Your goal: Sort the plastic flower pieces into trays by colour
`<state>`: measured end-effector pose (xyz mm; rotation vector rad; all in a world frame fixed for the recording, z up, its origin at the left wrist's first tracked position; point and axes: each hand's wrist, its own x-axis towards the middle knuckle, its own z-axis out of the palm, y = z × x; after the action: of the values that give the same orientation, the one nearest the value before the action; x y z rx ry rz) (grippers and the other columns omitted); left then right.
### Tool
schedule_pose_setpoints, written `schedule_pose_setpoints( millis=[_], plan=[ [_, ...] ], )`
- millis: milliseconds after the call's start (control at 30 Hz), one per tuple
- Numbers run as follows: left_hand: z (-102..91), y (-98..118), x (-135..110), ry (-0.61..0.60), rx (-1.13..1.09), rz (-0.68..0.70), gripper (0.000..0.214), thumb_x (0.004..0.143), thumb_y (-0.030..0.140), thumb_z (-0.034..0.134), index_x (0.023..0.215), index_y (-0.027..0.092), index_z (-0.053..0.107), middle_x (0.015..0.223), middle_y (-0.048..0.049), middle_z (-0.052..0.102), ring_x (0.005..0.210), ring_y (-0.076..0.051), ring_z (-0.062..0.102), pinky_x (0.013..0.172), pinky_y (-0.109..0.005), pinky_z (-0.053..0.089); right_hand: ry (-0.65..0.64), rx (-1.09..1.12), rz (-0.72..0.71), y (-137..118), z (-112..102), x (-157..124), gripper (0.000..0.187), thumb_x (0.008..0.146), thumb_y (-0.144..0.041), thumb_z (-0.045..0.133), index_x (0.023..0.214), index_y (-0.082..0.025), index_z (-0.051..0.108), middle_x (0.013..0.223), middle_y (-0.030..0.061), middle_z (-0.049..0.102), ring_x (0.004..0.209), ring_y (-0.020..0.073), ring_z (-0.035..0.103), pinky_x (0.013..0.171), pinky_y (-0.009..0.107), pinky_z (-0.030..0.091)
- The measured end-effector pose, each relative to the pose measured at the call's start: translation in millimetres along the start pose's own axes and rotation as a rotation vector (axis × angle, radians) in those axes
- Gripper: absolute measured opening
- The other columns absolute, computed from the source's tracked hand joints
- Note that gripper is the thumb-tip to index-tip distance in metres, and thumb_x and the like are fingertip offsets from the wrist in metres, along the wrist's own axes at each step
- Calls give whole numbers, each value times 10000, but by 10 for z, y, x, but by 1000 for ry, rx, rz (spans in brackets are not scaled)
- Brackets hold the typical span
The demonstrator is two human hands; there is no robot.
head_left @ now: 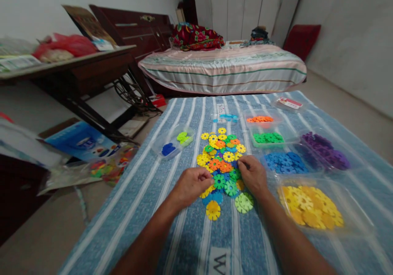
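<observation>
A loose heap of notched plastic snowflake discs (229,156) in yellow, orange, green and blue lies on the striped cloth in front of me. My left hand (193,184) is at the heap's near left side, its fingers curled together; what they hold, if anything, is hidden. On the right side, my right hand (254,176) has thumb and forefinger pinched at a dark blue disc (235,164), its other fingers folded under. Nearest to me lie a yellow disc (213,210) and several stacked light green discs (244,203).
Clear tubs at right hold yellow discs (310,207), blue discs (285,163), purple discs (325,150), green discs (268,138) and orange discs (259,119). A tub (158,146) at left has dark blue and lime discs. Light blue discs (229,118) sit at the back. A bed (224,68) stands beyond.
</observation>
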<state>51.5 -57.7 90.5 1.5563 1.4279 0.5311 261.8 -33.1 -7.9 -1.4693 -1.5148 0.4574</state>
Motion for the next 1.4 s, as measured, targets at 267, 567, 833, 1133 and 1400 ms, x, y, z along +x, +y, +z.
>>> schedule_pose_setpoints(
  millis=[267,567,833,1133,1400],
  plan=[
    [248,-206,-470,56,366,-3,187,777,358,565,732,187,622,739,-11,591,694,-153,546,624,-247,385,7,-13,5,30,-17,-16,200,815,-303,491,756,-206,656,798,31,648,798,193,584,759,313,434],
    [432,-236,-586,80,541,-4,181,833,336,527,857,194,638,925,-60,612,906,-208,572,765,-296,407,1,-5,-6,26,-29,-7,211,819,-311,491,750,-194,652,799,39,645,802,200,587,756,322,435],
    [456,-415,-601,176,302,-65,138,755,321,583,705,197,550,674,12,521,659,-147,500,599,-246,369,17,3,3,11,-18,-9,197,810,-302,493,750,-202,653,794,34,643,797,196,583,749,318,436],
    [420,-398,-667,161,46,-144,199,721,372,591,658,203,507,564,48,430,544,-119,444,534,-224,355,18,-2,-4,-3,-9,35,181,806,-261,491,730,-204,645,782,33,640,787,187,578,749,305,436],
    [394,-505,-604,169,17,-109,287,695,495,614,743,212,607,568,42,510,550,-137,508,538,-223,405,37,-25,-11,-33,18,74,176,810,-227,489,731,-217,646,781,23,637,791,176,573,750,289,431]
  ],
)
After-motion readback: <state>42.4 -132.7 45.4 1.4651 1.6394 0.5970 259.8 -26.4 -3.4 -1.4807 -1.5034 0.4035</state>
